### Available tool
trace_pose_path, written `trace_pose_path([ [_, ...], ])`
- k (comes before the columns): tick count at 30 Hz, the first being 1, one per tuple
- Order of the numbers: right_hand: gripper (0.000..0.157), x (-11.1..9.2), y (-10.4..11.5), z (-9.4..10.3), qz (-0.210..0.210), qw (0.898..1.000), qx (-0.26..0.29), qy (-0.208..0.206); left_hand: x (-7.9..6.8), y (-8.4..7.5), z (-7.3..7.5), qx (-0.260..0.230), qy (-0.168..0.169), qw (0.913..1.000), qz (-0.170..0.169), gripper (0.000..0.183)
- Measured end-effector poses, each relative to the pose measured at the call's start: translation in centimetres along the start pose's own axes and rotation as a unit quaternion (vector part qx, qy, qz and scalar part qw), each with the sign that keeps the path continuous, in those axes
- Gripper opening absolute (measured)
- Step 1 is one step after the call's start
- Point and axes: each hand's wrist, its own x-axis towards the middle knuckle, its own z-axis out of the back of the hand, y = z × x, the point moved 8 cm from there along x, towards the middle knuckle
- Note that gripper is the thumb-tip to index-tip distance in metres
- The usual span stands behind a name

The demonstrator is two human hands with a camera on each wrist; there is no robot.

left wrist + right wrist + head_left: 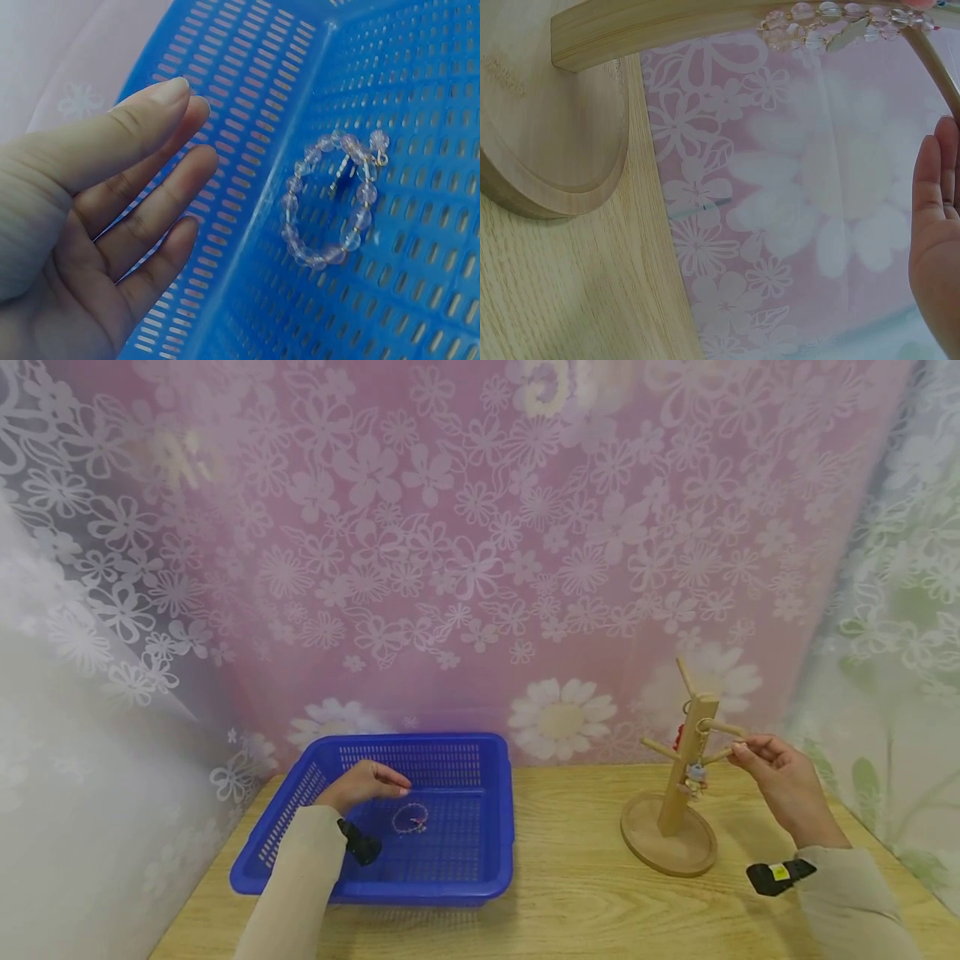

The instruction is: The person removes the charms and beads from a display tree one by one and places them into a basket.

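Over the blue basket (498, 827), my left hand (367, 785) hovers with relaxed fingers and holds nothing. A bracelet (364, 217) of clear pink and pale beads lies on the basket floor beside that hand. My right hand (783, 781) is at the wooden peg stand (678, 768), its fingertips right at the end of a lower peg (934, 67). Its fingers (928, 172) look fairly straight in the right wrist view; the thumb is hidden there. A beaded bracelet (840, 34) with a leaf-shaped charm is by that peg. A keychain with a small figure (696, 781) hangs from the upper right peg.
A red ornament (678, 737) hangs at the stand's far left side. The stand's round base (637, 839) rests on the wood-grain table (570, 893), right of the basket. Behind the table hangs a pink floral curtain (465, 568).
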Motion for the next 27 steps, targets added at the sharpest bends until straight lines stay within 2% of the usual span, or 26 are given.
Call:
trace_pose_path([
  [5, 0.006, 0.0, -0.1, 0.0, -0.006, 1.000, -0.011, 0.002, 0.1, -0.4, 0.1, -0.013, -0.012, 0.9998, 0.005, 0.032],
  [10, 0.005, 0.1, -0.2, -0.1, -0.005, 1.000, 0.020, 0.004, 0.1, -1.7, 0.1, -0.025, -0.021, 0.9994, -0.008, 0.032],
  [16, 0.005, 0.1, -0.2, -0.2, 0.001, 0.999, 0.044, 0.009, 0.1, -3.3, -0.2, -0.009, -0.028, 0.9994, -0.017, 0.032],
  [21, 0.006, 0.0, -0.2, -0.2, 0.000, 1.000, 0.023, 0.009, 0.3, -5.0, -0.9, -0.008, -0.020, 0.9990, -0.040, 0.029],
  [27, 0.007, 0.0, -0.3, 0.0, -0.006, 1.000, 0.011, 0.009, 0.7, -6.9, -1.9, -0.002, -0.019, 0.9988, -0.044, 0.026],
])
